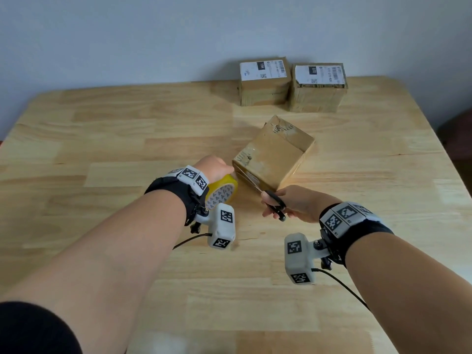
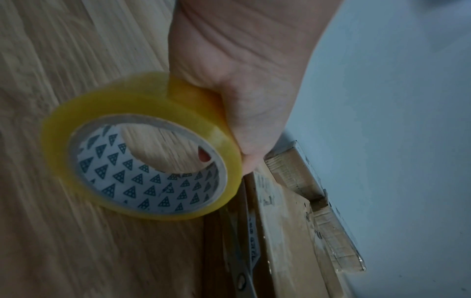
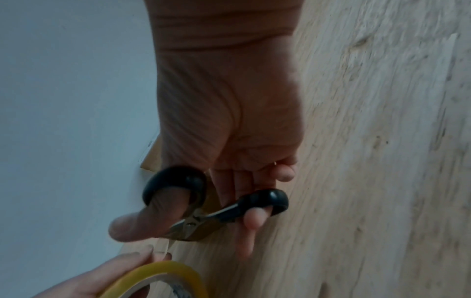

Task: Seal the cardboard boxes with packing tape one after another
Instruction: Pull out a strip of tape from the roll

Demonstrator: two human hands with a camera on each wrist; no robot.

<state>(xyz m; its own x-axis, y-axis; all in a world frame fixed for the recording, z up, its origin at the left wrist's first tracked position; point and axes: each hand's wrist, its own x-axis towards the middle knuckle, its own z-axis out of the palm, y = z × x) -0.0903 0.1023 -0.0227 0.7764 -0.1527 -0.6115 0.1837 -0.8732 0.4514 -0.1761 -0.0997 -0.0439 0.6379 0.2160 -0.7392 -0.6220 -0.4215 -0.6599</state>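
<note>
A brown cardboard box [image 1: 274,153] lies at an angle in the middle of the wooden table [image 1: 127,139]. My left hand [image 1: 217,167] grips a yellow roll of packing tape [image 1: 222,192] just left of the box's near corner; the roll [image 2: 142,145] has a white core with dark triangles. My right hand [image 1: 297,204] holds black-handled scissors [image 1: 274,204], thumb and a finger through the loops [image 3: 175,186]. The blades [image 2: 244,242] point along the box's near side [image 2: 282,231], close to the roll [image 3: 163,276]. The tape between roll and box is hard to make out.
Two more cardboard boxes with white shipping labels, one [image 1: 264,81] on the left and another [image 1: 319,86] beside it, stand against the wall at the table's far edge. Cables hang from the wrist cameras over the near table.
</note>
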